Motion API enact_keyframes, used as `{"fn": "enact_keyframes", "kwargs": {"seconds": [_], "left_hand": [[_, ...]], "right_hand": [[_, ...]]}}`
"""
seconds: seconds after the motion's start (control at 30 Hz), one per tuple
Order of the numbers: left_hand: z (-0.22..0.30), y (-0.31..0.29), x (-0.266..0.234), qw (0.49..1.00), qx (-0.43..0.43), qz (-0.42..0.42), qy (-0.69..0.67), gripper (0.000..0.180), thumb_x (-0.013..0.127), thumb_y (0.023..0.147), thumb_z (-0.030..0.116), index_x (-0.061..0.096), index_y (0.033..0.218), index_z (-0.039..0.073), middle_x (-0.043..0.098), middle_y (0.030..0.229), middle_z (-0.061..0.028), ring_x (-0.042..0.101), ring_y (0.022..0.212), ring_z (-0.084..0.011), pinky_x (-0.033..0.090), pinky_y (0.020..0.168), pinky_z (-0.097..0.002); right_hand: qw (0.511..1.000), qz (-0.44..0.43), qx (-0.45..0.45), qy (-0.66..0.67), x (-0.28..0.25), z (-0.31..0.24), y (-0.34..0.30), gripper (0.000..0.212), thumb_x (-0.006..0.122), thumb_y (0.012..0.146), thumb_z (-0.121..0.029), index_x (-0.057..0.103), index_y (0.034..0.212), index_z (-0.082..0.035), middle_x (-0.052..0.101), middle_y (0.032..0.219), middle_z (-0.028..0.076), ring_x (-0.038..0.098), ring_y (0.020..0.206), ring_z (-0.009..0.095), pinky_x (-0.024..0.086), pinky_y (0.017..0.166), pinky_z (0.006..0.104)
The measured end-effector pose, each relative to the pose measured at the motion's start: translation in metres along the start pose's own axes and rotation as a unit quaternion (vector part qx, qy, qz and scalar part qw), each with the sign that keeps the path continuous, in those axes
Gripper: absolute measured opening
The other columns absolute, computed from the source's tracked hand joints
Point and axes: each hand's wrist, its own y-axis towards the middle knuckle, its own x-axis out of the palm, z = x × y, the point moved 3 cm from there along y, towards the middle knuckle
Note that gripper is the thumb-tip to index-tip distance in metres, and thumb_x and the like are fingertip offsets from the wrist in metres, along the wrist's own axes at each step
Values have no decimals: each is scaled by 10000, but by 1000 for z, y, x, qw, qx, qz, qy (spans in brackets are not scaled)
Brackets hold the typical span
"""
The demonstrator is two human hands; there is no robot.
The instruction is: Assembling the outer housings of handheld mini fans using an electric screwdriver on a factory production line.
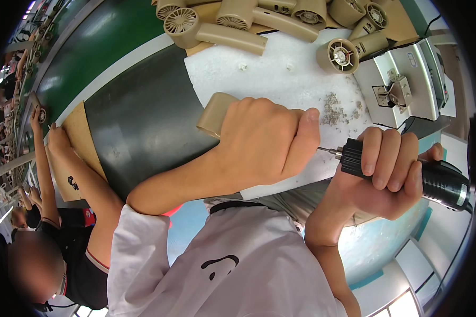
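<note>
My left hand (267,140) is closed around a beige handheld fan (215,114); its round, hollow head sticks out on the left, and the rest is covered by my fingers. A black electric screwdriver (433,179) lies in my right hand (383,174), with my fingers wrapped round its body. The thin bit points left and its tip reaches the side of my left fist; whether it touches a screw there is hidden. Small loose screws (333,109) lie scattered on a white foam sheet (217,68) beyond my hands.
Several beige fans (230,37) lie along the far edge, one with its wheel showing (339,55). At the right stands a pale box-shaped machine (418,79) with a metal fixture. A dark mat (143,116) is on the left, beside a co-worker's arm (84,164) and a green belt (100,42).
</note>
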Motion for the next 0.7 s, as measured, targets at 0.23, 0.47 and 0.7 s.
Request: {"fn": "enact_keyframes", "kwargs": {"seconds": [0.23, 0.47, 0.7], "left_hand": [[-10, 0, 0, 998, -19, -6, 57, 338, 510, 864, 128, 506, 539, 35, 441, 436, -137, 438, 363, -326, 357, 388, -416], [-98, 15, -82, 836, 36, 240, 493, 282, 591, 811, 216, 601, 583, 51, 559, 554, -145, 573, 517, -345, 467, 462, -431], [-58, 38, -38, 918, 198, 123, 322, 198, 569, 723, 19, 625, 913, 36, 571, 911, -76, 560, 873, -250, 457, 710, -363]], "right_hand": [[997, -48, -2, -53, 6, 8, -1, 334, 450, 881, -48, 501, 1200, -132, 393, 603, -38, 389, 500, 78, 378, 522, 254], [989, 66, -27, -127, -26, -17, 27, 310, 434, 876, -29, 479, 1133, -196, 298, 623, -25, 324, 531, 98, 340, 551, 286], [913, 88, -196, -346, -49, -41, 89, 445, 534, 785, 101, 433, 1151, -130, 433, 620, 63, 444, 528, 167, 421, 525, 364]]}}
